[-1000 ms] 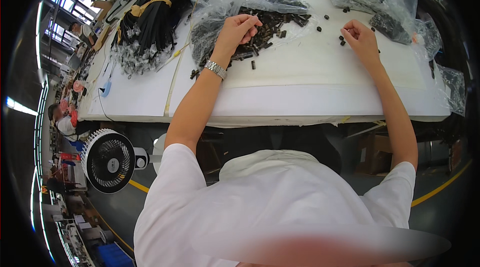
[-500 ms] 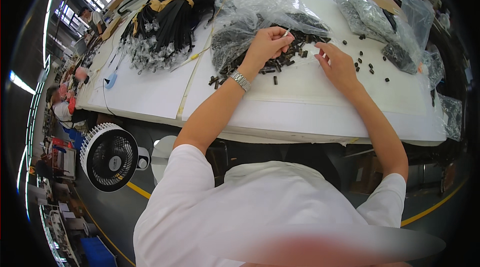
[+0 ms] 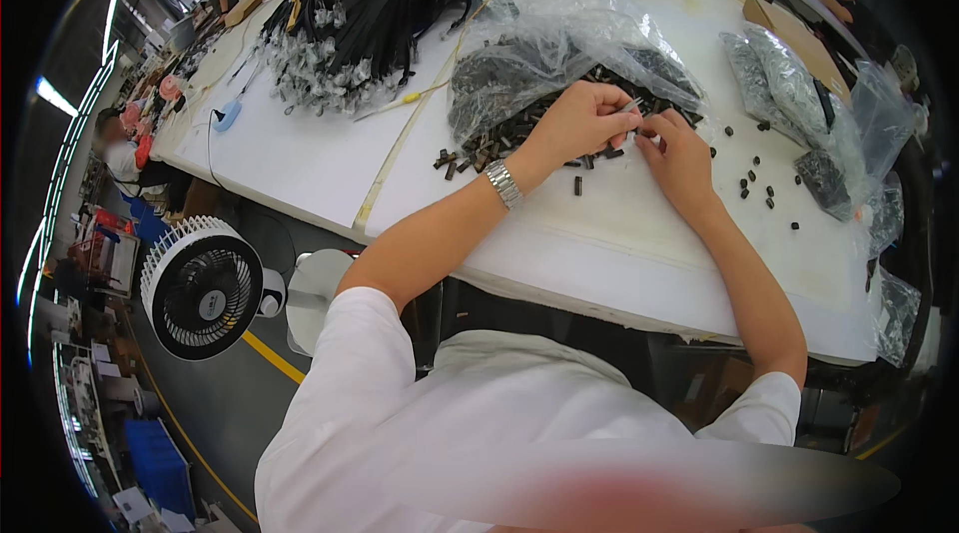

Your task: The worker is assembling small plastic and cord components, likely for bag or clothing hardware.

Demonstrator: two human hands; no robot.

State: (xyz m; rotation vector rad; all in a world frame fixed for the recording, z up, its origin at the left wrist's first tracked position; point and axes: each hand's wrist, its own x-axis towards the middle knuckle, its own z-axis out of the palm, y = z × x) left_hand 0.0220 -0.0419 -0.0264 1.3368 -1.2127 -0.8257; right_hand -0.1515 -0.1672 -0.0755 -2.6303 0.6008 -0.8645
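Over the front of the heap of small dark cylindrical pieces (image 3: 499, 138), my left hand (image 3: 589, 121) pinches a thin, pale, pointed piece (image 3: 629, 105) whose kind I cannot make out. Fingertips of my right hand (image 3: 681, 158) are drawn together right beside it, almost touching the left ones. What they hold, if anything, is too small to name. A clear plastic bag (image 3: 559, 28) lies over much of the heap, with more dark pieces under it. One dark piece (image 3: 577, 185) lies apart, in front of my left hand.
At the left lies a bundle of black straps (image 3: 385, 8) with clear plastic ends and a yellow tie. A yellow-handled tool (image 3: 410, 98) and a blue object (image 3: 228, 115) lie nearby. Filled bags (image 3: 784, 83) sit at the right. A fan (image 3: 205, 288) stands beside the white table (image 3: 619, 253).
My left hand has moved right with the pale piece, and my right hand's fingers have closed in beside it. The whole view has turned slightly.
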